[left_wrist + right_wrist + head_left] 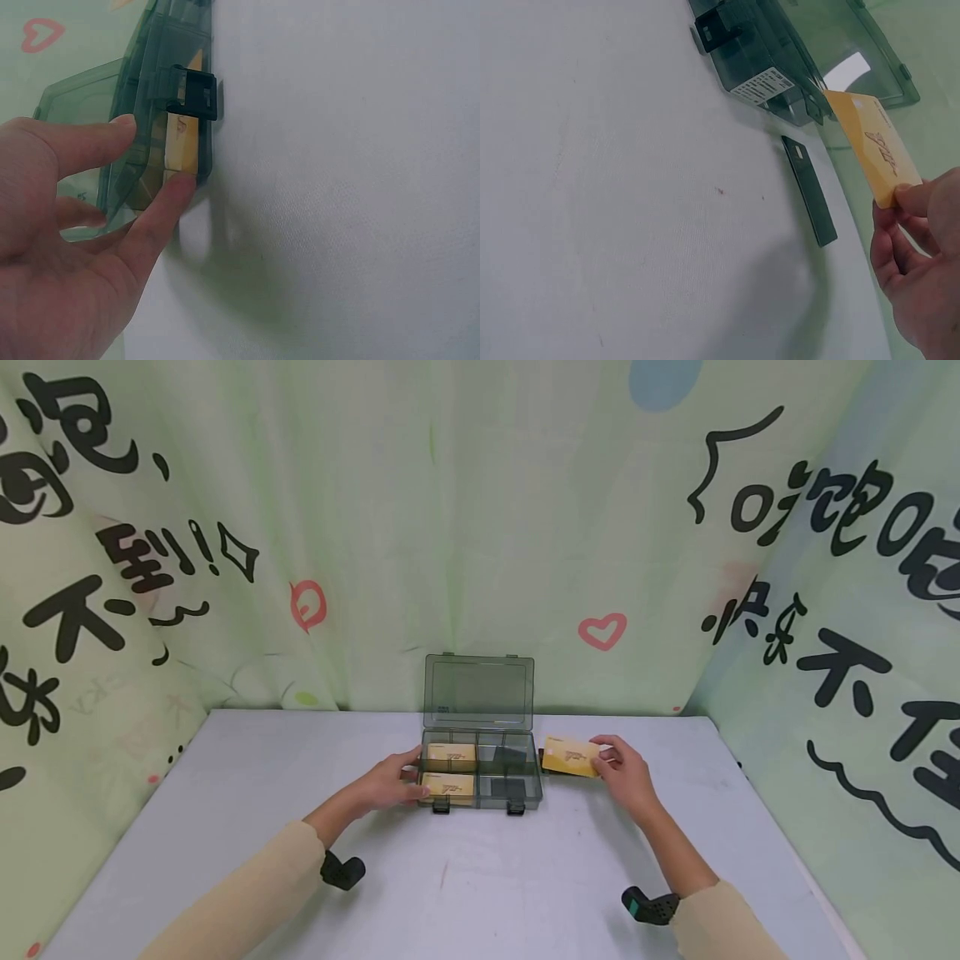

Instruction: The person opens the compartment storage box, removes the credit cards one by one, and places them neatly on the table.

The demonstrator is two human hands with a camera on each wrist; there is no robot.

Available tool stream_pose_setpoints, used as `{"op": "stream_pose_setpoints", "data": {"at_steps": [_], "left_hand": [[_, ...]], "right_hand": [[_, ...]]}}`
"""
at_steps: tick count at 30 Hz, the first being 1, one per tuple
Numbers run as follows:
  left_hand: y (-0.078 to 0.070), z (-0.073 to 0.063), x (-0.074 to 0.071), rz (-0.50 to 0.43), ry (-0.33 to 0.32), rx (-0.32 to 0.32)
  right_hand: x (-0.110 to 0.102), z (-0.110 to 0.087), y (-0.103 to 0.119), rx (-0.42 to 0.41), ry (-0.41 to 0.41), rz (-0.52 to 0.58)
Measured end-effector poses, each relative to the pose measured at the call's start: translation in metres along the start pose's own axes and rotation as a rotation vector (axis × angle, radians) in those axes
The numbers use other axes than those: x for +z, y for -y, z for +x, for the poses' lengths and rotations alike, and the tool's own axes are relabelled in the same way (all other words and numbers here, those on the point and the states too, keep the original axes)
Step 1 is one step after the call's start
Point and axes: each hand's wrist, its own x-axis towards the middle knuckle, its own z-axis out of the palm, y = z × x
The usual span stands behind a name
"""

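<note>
A dark, see-through compartment box (477, 789) stands on the table with its lid (478, 693) raised. Yellow card stacks fill its back-left compartment (451, 753) and front-left one (448, 787). Against the box's left side rests my left hand (392, 779), fingers spread, one fingertip (182, 184) at the front corner. My right hand (624, 774) pinches a yellow card (570, 757) by its right end, between thumb and fingers. That card is held up just right of the box, over a flat black strip (810, 191) on the table. Dark pieces show in the right compartments.
Two black latches, one of them on the left (441, 807), hang at the box's front. A white label (763, 86) is on its right side. Behind the white table (480, 893) hangs a printed curtain (465, 527).
</note>
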Motion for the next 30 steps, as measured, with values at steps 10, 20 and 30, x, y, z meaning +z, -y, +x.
{"op": "stream_pose_setpoints", "data": {"at_steps": [10, 20, 30], "left_hand": [[-0.002, -0.002, -0.002, 0.007, 0.006, 0.007], [-0.002, -0.001, -0.002, 0.016, 0.004, 0.002], [0.0, 0.001, -0.001, 0.012, 0.001, -0.004]], "right_hand": [[-0.006, -0.003, -0.007, 0.004, -0.013, 0.0], [-0.01, -0.006, -0.014, 0.057, 0.024, -0.058], [-0.009, -0.012, -0.019, 0.042, 0.055, -0.106]]}}
